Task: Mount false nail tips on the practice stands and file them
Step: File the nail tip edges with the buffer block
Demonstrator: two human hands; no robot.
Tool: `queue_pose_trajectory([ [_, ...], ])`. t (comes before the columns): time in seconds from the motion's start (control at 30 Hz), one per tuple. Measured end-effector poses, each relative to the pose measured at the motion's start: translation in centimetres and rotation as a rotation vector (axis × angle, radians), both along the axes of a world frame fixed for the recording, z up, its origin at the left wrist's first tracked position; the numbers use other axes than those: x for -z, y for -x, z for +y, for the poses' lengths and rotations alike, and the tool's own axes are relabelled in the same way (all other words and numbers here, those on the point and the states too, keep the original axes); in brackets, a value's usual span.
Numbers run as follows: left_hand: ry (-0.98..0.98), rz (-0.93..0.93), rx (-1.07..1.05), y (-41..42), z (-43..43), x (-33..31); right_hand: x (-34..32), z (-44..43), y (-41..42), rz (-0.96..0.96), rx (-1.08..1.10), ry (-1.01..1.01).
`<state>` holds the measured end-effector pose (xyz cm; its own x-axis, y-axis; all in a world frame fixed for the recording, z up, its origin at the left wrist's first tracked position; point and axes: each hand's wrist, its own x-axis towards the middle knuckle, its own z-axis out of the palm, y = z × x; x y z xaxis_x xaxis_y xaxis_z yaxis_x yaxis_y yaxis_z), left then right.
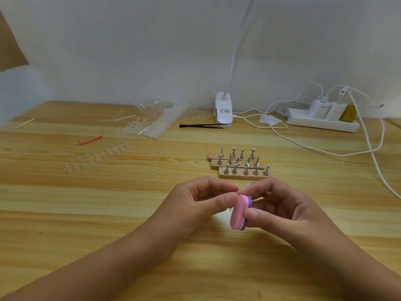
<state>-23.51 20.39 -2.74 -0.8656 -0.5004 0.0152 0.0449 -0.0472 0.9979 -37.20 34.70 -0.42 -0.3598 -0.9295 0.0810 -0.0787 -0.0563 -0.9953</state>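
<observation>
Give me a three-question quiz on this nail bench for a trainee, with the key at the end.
1. True or false: the black tweezers lie on the table with their tips at the base of the clip lamp.
2. The right hand holds: A) a wooden stick, B) a pink and purple buffer block, C) a charger.
3. Fill in: ___ wooden stands with metal holders sit on the table.
Key: 1 true; 2 B; 3 three.
</observation>
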Motion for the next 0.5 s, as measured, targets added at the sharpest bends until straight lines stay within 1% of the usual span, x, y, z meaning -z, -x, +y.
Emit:
queue_pose_trajectory([
  [0.13,-0.006,-0.023,0.015,0.01,-0.12,0.05,0.06,-0.01,0.05,-0.039,0.100,0.057],
  [0.27,-0.021,-0.025,0.004,0.05,-0.01,-0.15,0.07,0.05,-0.01,-0.011,-0.009,-0.008],
  [0.4,-0.004,-0.033,0.021,-0.09,-0.05,-0.32,0.14,-0.09,0.10,-0.043,0.104,0.057],
  [0.5,-0.005,-0.026,0.034,-0.12,0.09,-0.42,0.00,0.01,0.06,-0.042,0.033,0.020],
])
